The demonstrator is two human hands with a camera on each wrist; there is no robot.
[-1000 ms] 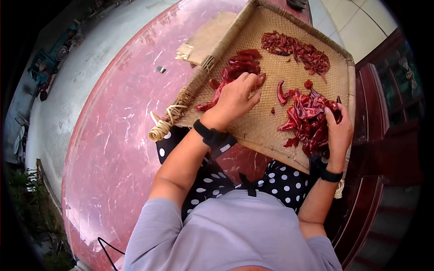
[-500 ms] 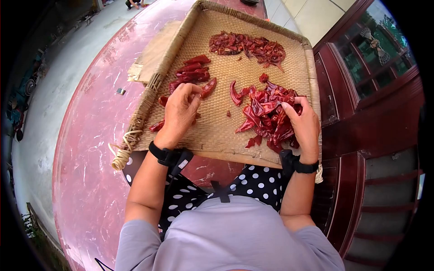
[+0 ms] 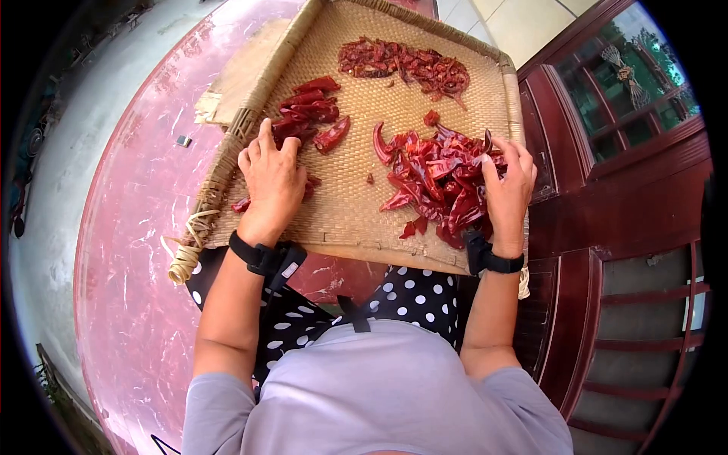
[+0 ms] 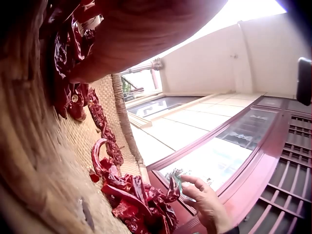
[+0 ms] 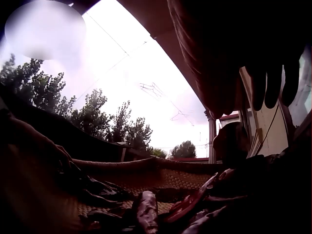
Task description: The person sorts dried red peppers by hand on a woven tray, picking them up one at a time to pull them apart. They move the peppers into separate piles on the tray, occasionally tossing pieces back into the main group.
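Note:
In the head view my left hand [image 3: 273, 178] reaches over the left row of dried red chilies [image 3: 309, 110], fingers spread and fingertips at the peppers beside the tray's rim. The left wrist view shows its fingers close up, touching wrinkled chilies [image 4: 73, 97]. My right hand [image 3: 509, 186] is at the right edge of a larger heap of flattened red chilies [image 3: 440, 182]. Between its thumb and forefinger it pinches a dark chili [image 3: 487, 141], whose tip sticks up. The right wrist view is very dark. A single chili [image 3: 332, 135] lies just right of the left row.
A shallow woven tray [image 3: 356, 174] rests across the person's lap, with a raised rim. Cut chili pieces [image 3: 406, 67] lie at its far side. Left of it, a flat board [image 3: 243, 72] and a small object [image 3: 183, 141] lie on the red marbled surface. A dark red door [image 3: 599, 212] stands at right.
My left hand has moved left from the inner side of the chili row to the rim side, its fingers spreading. The single chili now lies apart. My right hand stays at the heap.

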